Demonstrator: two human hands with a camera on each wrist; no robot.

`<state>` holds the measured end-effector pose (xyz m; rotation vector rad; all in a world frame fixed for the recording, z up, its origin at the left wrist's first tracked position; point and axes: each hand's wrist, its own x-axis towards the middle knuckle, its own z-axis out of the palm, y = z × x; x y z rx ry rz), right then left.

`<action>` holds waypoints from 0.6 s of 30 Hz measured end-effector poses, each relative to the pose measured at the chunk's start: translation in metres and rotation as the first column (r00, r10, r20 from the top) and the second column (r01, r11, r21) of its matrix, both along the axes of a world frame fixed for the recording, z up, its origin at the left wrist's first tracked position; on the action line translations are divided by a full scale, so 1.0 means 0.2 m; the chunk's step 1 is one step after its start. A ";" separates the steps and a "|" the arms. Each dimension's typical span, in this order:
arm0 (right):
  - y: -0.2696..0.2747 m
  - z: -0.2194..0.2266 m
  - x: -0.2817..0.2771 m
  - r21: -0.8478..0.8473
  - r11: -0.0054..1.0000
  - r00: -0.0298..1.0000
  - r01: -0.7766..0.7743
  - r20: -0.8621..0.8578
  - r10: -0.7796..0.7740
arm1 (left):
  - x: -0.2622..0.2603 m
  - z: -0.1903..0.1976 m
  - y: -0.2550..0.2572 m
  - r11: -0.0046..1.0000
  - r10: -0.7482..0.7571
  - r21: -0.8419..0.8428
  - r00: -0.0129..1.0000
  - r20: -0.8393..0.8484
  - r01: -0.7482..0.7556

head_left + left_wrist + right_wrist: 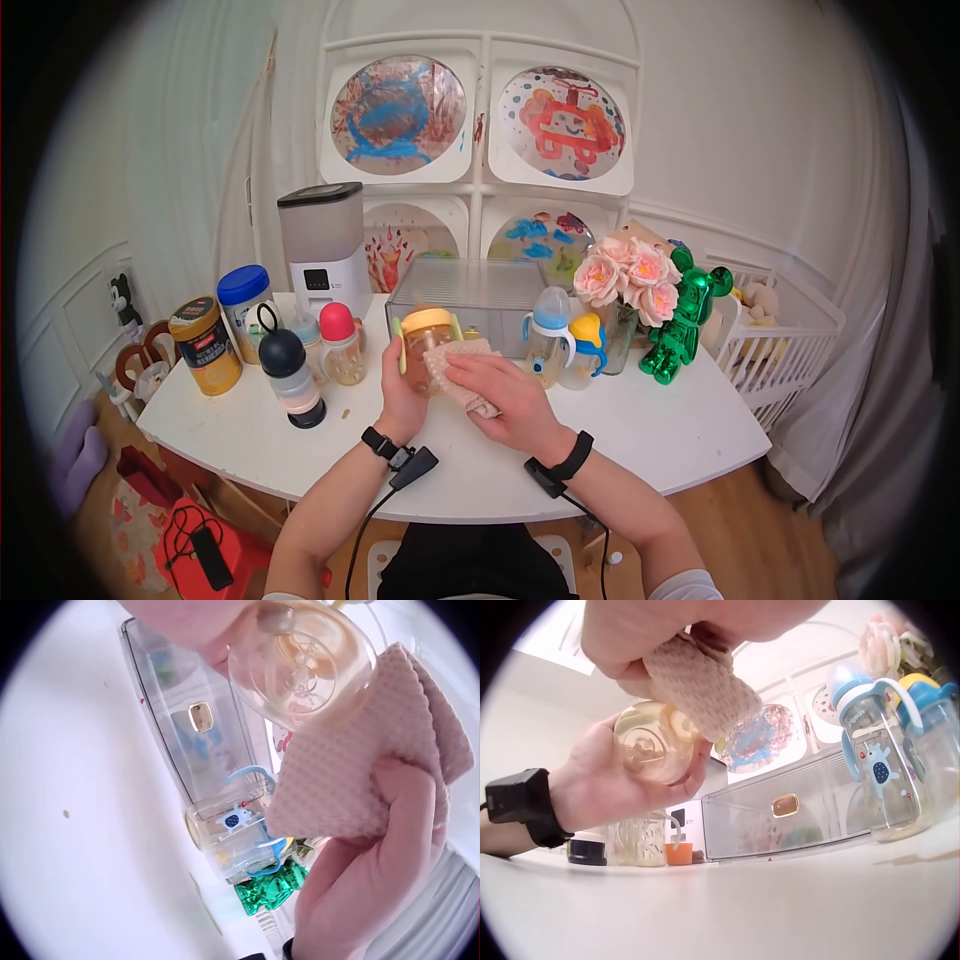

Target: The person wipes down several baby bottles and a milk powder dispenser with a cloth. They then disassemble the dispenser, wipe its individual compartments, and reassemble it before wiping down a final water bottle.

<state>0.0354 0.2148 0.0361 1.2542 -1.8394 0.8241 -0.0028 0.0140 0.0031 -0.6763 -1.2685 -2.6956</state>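
Note:
Raised over the white table, my left hand [401, 400] grips an amber see-through baby bottle [427, 318] with a yellow collar and pale green handles. Its clear round base [646, 752] faces the right wrist camera, tilted toward the table. My right hand [512, 402] holds a folded pink waffle-weave cloth [337, 780] against the bottle's side, thumb on the near face of the cloth. The cloth hides part of the bottle in the head view. Left fingers [697, 772] wrap around the bottle's body.
Behind the hands stands a grey clear storage box [470, 275]. Two blue-topped bottles, one the bear-print bottle [883, 765], a flower vase [620, 340] and a green bear figure [685, 325] stand right. Left are a dark-capped container [290, 375], red-capped bottle [343, 350] and tins.

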 end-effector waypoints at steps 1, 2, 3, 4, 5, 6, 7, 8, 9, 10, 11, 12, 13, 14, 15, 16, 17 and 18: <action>0.00 0.00 0.00 0.000 1.000 1.000 0.000 0.001 0.000 | 0.03 0.04 0.00 1.000 0.006 0.019 0.999 0.040 -0.007; 0.01 0.00 0.01 0.025 1.000 1.000 -0.006 -0.002 0.006 | 0.04 0.05 0.01 1.000 0.006 0.019 0.999 0.040 -0.007; 0.01 0.00 0.01 0.050 0.999 1.000 -0.013 -0.004 0.014 | 0.05 0.07 0.02 0.997 0.040 0.058 0.994 0.102 -0.046; 0.01 0.00 0.01 0.051 0.999 1.000 -0.014 -0.006 0.014 | 0.06 0.08 0.02 0.992 0.072 0.094 0.984 0.163 -0.088; 0.01 0.00 0.00 0.068 0.998 1.000 -0.010 -0.016 0.011 | 0.05 0.08 0.02 0.991 0.073 0.095 0.984 0.160 -0.089; 0.00 0.00 0.00 0.085 0.996 1.000 -0.006 -0.026 0.008 | 0.05 0.08 0.02 0.989 0.047 0.129 0.981 0.186 -0.072; -0.01 0.01 0.00 0.086 0.996 1.000 -0.006 -0.028 0.008 | 0.04 0.08 0.02 0.985 0.019 0.163 0.977 0.211 -0.054; -0.01 0.01 0.00 0.123 0.992 0.997 0.042 -0.070 -0.033 | 0.02 0.07 0.01 0.985 0.019 0.164 0.978 0.209 -0.054; -0.02 0.01 0.00 0.158 0.983 0.991 0.090 -0.112 -0.073 | 0.01 0.05 0.00 0.986 -0.067 0.164 0.978 0.198 0.034; -0.03 0.02 0.01 0.159 0.983 0.991 0.090 -0.113 -0.073 | 0.00 0.04 -0.01 0.979 -0.151 0.164 0.970 0.189 0.121; -0.03 0.02 0.01 0.172 0.979 0.986 0.112 -0.143 -0.088 | 0.00 0.03 -0.01 0.979 -0.152 0.166 0.970 0.189 0.121; -0.03 0.02 0.01 0.185 0.974 0.979 0.135 -0.173 -0.103 | 0.00 0.03 -0.01 0.975 -0.181 0.166 0.962 0.205 0.149; -0.03 0.02 0.00 0.188 0.973 0.980 0.135 -0.173 -0.103 | 0.01 0.03 -0.01 0.970 -0.211 0.168 0.952 0.221 0.177; -0.03 0.01 0.00 0.204 0.970 0.978 0.135 -0.184 -0.097 | 0.01 0.04 -0.01 0.969 -0.213 0.171 0.951 0.223 0.177; -0.03 0.00 -0.01 0.219 0.966 0.976 0.134 -0.195 -0.091 | 0.02 0.05 -0.02 0.958 -0.261 0.175 0.943 0.207 0.227; -0.03 0.00 -0.01 0.221 0.966 0.977 0.133 -0.192 -0.090 | 0.03 0.06 -0.03 0.945 -0.308 0.178 0.932 0.192 0.275; -0.03 0.00 0.00 0.232 0.964 0.978 0.132 -0.188 -0.089 | 0.02 0.06 -0.03 0.945 -0.306 0.180 0.932 0.193 0.273; -0.03 0.01 0.00 0.242 0.961 0.979 0.132 -0.185 -0.088 | 0.02 0.06 -0.04 0.950 -0.288 0.182 0.939 0.186 0.255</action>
